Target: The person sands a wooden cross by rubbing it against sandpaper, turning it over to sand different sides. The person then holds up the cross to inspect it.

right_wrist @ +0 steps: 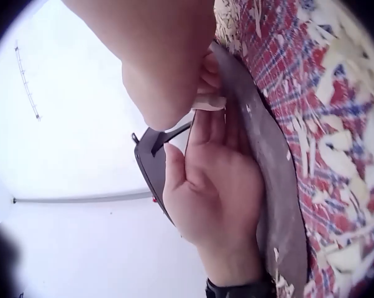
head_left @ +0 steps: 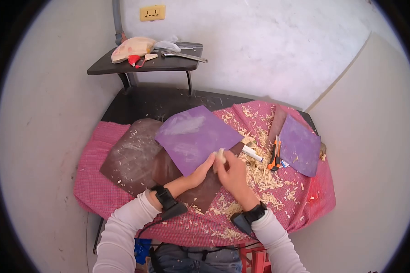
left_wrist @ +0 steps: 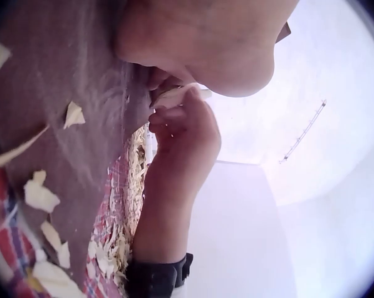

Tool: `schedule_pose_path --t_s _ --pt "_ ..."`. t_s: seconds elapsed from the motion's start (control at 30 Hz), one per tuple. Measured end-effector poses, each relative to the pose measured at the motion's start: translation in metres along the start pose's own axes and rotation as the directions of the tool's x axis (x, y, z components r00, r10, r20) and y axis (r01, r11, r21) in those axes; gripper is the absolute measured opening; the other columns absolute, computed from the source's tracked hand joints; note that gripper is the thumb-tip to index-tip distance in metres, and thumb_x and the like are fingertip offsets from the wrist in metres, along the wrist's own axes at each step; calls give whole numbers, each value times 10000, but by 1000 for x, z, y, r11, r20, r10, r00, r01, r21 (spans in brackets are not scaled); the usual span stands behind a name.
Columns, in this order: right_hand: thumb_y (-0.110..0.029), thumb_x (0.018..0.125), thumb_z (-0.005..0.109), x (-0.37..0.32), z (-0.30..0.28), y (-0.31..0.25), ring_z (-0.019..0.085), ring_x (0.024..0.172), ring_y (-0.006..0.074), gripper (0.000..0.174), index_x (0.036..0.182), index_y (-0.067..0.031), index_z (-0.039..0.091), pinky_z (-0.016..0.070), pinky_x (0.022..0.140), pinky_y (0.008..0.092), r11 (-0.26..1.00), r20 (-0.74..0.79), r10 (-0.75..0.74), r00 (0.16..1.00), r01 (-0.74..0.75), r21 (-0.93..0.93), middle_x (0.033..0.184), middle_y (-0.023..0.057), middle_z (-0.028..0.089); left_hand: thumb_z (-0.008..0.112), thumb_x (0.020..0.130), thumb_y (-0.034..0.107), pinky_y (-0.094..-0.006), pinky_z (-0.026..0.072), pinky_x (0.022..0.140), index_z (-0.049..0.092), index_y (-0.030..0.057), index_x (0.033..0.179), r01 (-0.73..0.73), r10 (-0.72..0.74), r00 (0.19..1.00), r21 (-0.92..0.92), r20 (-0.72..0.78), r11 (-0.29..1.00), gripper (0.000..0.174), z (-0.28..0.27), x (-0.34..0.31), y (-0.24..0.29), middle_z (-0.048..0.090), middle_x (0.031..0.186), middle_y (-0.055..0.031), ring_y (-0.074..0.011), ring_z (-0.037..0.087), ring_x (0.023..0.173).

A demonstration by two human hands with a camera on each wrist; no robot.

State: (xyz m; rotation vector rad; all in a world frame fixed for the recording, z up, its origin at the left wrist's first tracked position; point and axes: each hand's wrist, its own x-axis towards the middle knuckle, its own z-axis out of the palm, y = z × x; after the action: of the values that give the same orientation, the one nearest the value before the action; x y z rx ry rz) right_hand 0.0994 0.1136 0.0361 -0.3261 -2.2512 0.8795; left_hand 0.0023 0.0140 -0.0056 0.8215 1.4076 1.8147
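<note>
A small pale wooden piece (head_left: 221, 156) is between the two hands, over the lower edge of a purple sheet (head_left: 200, 134). My right hand (head_left: 234, 175) pinches it; in the left wrist view the fingers of the right hand (left_wrist: 184, 127) curl round the piece (left_wrist: 174, 96). My left hand (head_left: 201, 173) is palm up beneath. In the right wrist view the left hand (right_wrist: 218, 186) has its fingers extended and thumb apart, with the piece (right_wrist: 209, 102) across its fingers. The right hand (right_wrist: 168, 62) partly hides the piece there.
Brown sheets (head_left: 132, 154) lie left on a pink cloth (head_left: 95, 182). An orange cutter (head_left: 274, 154), a white marker (head_left: 252, 153), wood shavings (head_left: 264, 179) and another purple sheet (head_left: 300, 145) are at right. A black shelf (head_left: 168, 65) holds a bag (head_left: 133, 49) and a wrench (head_left: 184, 56).
</note>
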Motion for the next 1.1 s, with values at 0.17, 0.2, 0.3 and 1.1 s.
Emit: schedule_pose_path --t_s 0.17,0.2,0.3,1.1 --pt "-199 880 595 8 0 10 577 542 339 175 817 -40 562 417 497 409 999 -43 41 998 -40 17 603 155 568 337 1036 370 -284 367 1008 513 3 1259 -19 17 999 69 30 997 465 -4 0 3 516 1248 -71 -148 481 1145" --pt "-202 883 592 7 -2 16 575 537 338 178 817 -40 564 417 495 409 998 -50 60 997 -60 -6 599 155 566 337 1036 371 -284 374 1000 521 2 1249 -38 37 999 75 13 996 464 0 0 4 524 1234 -70 -148 490 1132" --pt "-197 884 594 6 -2 16 572 513 323 176 815 -37 566 416 482 394 997 -25 79 997 -79 -2 576 149 554 350 1035 358 -281 395 971 549 4 1201 -32 30 999 -43 -30 999 439 6 -2 2 549 1186 -70 -146 515 1086" --pt "-142 865 609 -1 2 -4 606 521 198 169 785 -3 554 428 484 307 1000 -13 -21 1000 21 -18 593 123 588 379 1030 336 -273 426 912 584 21 1142 -35 35 999 -38 11 999 392 -1 1 1 585 1102 -50 -130 543 1013"
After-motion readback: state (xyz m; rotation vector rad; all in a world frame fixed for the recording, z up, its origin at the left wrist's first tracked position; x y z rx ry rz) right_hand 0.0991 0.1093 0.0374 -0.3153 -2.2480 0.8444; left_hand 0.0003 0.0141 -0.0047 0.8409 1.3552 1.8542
